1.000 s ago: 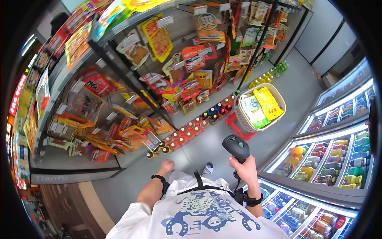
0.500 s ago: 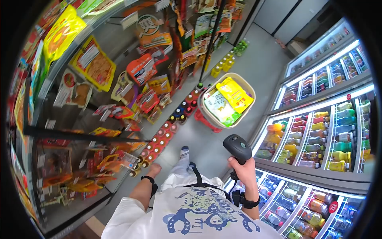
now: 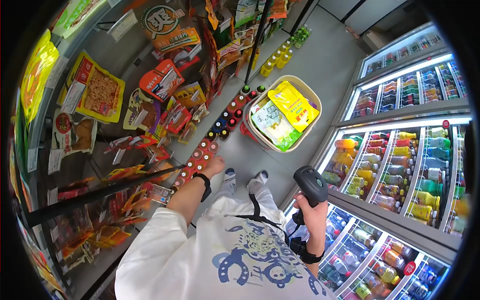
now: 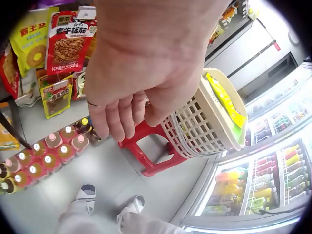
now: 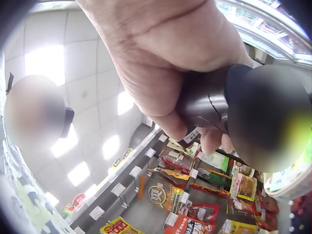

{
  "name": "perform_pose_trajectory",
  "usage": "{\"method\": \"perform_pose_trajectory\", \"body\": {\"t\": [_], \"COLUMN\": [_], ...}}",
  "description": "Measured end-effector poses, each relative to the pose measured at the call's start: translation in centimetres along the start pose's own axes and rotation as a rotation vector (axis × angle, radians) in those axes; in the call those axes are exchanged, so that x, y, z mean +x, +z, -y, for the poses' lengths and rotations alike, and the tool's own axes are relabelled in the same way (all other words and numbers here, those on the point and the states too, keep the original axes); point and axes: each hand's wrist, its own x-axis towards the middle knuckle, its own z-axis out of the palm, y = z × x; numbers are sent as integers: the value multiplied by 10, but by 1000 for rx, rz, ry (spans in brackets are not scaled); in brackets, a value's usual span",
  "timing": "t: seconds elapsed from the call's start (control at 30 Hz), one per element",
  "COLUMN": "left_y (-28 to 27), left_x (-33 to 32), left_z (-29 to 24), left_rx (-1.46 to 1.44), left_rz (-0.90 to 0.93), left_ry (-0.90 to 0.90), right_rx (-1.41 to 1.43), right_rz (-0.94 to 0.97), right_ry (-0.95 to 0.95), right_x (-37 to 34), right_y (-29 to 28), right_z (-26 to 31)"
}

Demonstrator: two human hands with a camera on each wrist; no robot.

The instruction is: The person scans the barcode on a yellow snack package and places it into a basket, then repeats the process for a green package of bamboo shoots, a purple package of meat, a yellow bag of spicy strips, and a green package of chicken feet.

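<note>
In the head view my right hand [image 3: 313, 214] grips a black handheld scanner [image 3: 311, 185] by its handle, its head raised. The right wrist view shows the fingers wrapped around the dark handle [image 5: 202, 100]. My left hand [image 3: 215, 164] holds nothing; its fingers hang loosely in the left wrist view, where the hand [image 4: 141, 83] appears in front of a red stool [image 4: 155, 170]. On that stool stands a cream basket [image 3: 314, 131] holding a yellow packet [image 3: 294, 105] and a white-and-green packet [image 3: 274, 125].
Hanging snack packets [image 3: 100, 90] fill the shelving on the left. Bottles with pink and dark contents [image 3: 200, 159] line its foot, with yellow bottles [image 3: 276, 60] and a green plant [image 3: 301, 36] farther back. Lit drink coolers [image 3: 400, 170] run along the right.
The view has swung toward the aisle and nearer the basket. My left hand has moved forward and up in the head view, while my right hand keeps its grip on the scanner.
</note>
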Motion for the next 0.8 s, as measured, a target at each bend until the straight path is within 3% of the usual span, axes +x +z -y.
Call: {"method": "perform_pose_trajectory", "body": {"t": [0.17,0.27,0.37,0.53,0.63,0.8], "left_y": [1,25,9,18,28,58], "left_x": [-9,-1,-40,-58,-57,-50], "left_z": [3,46,6,-32,-51,-56], "left_rx": [87,70,85,111,-67,-134], "left_rz": [-18,-35,-38,-137,-141,-247], "left_ry": [-127,-180,-322,-339,-454,-390], "right_rx": [-33,-38,-60,-48,-62,-135], "right_rz": [38,86,141,208,271,366], "right_ry": [-24,-61,-72,-103,-115,-96], "right_x": [36,59,82,121,142,172], "right_y": [-19,-36,-58,-89,-102,-115], "right_z": [-1,6,13,19,21,22]}}
